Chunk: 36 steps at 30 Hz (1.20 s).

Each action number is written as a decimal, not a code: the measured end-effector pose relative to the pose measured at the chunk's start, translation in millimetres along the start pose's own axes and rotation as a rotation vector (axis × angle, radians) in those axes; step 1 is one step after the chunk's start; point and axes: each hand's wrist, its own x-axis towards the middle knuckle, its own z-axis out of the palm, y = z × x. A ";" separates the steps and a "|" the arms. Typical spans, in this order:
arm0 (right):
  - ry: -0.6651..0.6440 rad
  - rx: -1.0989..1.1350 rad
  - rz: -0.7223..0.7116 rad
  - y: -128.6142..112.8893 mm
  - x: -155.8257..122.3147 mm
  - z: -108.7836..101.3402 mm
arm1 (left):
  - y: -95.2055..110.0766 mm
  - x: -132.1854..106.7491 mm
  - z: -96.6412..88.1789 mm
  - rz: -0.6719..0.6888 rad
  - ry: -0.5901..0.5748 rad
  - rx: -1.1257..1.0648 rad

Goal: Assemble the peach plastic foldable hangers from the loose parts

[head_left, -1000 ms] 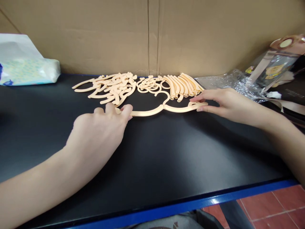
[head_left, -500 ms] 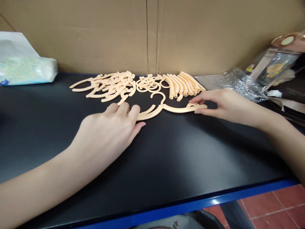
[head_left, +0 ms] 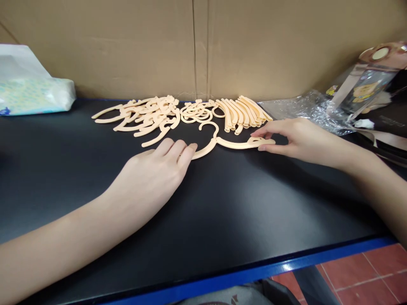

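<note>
One hanger (head_left: 237,145) is held at the black table (head_left: 229,212), its right end pinched by the right hand (head_left: 299,135); its left end is covered by the left hand (head_left: 155,173), whose grip cannot be told. Behind it, curved pieces (head_left: 143,113) are heaped before cardboard (head_left: 111,55).

The head view looks forward and down across the tabletop (head_left: 222,220).

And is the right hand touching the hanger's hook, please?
No, the right hand holds one end of the hanger, apart from its hook.
</note>
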 end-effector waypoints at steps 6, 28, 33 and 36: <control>-0.005 -0.026 -0.023 3.5 -0.5 1.0 | 0.0 5.2 -4.4 0.085 -0.013 -0.055; 0.068 -0.033 -0.237 -9.8 -2.2 17.5 | -6.5 5.7 8.1 0.180 0.167 -0.265; 0.090 -0.027 -0.249 -13.2 -2.5 19.6 | -6.1 7.2 11.1 0.174 0.203 -0.329; 0.097 -0.026 -0.247 -13.4 -2.6 21.3 | -5.3 9.2 11.0 0.200 0.214 -0.383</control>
